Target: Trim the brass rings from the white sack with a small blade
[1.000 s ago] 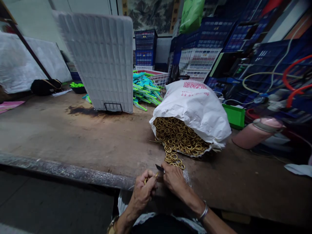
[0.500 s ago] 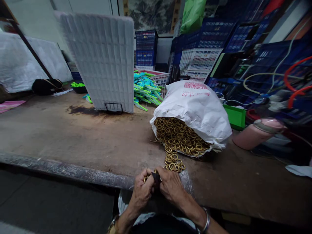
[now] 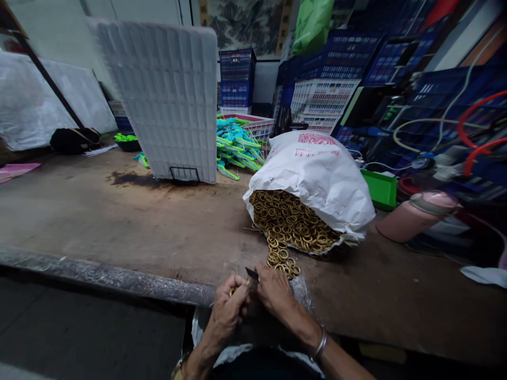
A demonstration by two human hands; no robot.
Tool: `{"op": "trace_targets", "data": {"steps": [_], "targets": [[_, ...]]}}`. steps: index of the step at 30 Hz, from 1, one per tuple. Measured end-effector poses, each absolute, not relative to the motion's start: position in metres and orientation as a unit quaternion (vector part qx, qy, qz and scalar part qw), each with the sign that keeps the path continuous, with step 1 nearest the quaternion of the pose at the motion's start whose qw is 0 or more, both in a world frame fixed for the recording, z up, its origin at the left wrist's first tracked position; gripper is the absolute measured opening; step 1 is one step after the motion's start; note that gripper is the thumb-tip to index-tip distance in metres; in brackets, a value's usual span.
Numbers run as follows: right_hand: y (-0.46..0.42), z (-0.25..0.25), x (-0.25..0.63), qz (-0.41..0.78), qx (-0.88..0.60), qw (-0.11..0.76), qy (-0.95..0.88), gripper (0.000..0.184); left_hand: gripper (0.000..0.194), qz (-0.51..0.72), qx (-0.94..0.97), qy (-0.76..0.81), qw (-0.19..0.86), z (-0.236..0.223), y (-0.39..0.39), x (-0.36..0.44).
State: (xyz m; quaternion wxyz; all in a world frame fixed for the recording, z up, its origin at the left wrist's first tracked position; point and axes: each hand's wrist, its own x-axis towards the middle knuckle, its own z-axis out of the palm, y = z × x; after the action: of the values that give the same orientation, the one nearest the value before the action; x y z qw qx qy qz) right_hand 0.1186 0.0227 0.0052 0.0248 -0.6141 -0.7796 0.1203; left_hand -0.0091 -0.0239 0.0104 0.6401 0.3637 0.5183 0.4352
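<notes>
while the left hand point(image 3: 227, 307) pinches a gold-coloured ring point(image 3: 232, 291) at bottom centre, the right hand point(image 3: 276, 292) grips a dark blade point(image 3: 251, 273) beside it, best angled clear of the fingertips.

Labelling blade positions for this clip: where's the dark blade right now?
Head view, lower centre: the dark blade sticks out of the right hand, pointing left, just above the left hand's fingertips.

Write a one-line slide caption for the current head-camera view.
Left hand pinching brass-coloured rings, right hand holding a dark blade, before an open white sack.
</notes>
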Motion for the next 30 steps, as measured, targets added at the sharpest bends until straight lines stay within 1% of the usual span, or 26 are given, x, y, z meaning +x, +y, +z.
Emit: {"op": "trace_targets", "data": {"steps": [2, 3, 6, 9, 11, 13, 15, 23, 26, 30], "targets": [[0.03, 0.001, 0.129, 0.118, -0.653, 0.011, -0.748, 0.027, 0.025, 0.427, 0.371, 0.5, 0.656, 0.012, -0.027, -0.009], [0.034, 0.0, 0.135, 0.109, -0.654, 0.028, -0.748, 0.028, 0.025, 0.426, 0.367, 0.488, 0.667, 0.012, -0.028, -0.008], [0.044, -0.005, 0.153, 0.114, -0.643, 0.104, -0.75, 0.027, 0.024, 0.444, 0.311, 0.455, 0.706, 0.01, -0.027, -0.006], [0.053, -0.01, 0.166, 0.16, -0.643, 0.199, -0.722, 0.022, 0.026, 0.466, 0.251, 0.422, 0.736, 0.005, -0.023, -0.005], [0.06, -0.013, 0.174, 0.182, -0.665, 0.256, -0.678, 0.025, 0.026, 0.475, 0.226, 0.406, 0.747, 0.002, -0.021, -0.006], [0.066, -0.016, 0.183, 0.184, -0.69, 0.292, -0.636, 0.029, 0.026, 0.482, 0.205, 0.403, 0.75, 0.0, -0.019, -0.01], [0.071, -0.017, 0.192, 0.174, -0.706, 0.309, -0.613, 0.03, 0.025, 0.491, 0.187, 0.4, 0.75, -0.001, -0.017, -0.014], [0.078, -0.013, 0.214, 0.148, -0.722, 0.294, -0.608, 0.025, 0.019, 0.505, 0.162, 0.372, 0.762, 0.001, -0.013, -0.02], [0.072, -0.016, 0.214, 0.158, -0.711, 0.259, -0.634, 0.022, 0.018, 0.499, 0.165, 0.371, 0.766, 0.002, -0.013, -0.02], [0.065, -0.014, 0.208, 0.147, -0.707, 0.197, -0.663, 0.022, 0.017, 0.489, 0.17, 0.35, 0.781, 0.003, -0.012, -0.019]]}}
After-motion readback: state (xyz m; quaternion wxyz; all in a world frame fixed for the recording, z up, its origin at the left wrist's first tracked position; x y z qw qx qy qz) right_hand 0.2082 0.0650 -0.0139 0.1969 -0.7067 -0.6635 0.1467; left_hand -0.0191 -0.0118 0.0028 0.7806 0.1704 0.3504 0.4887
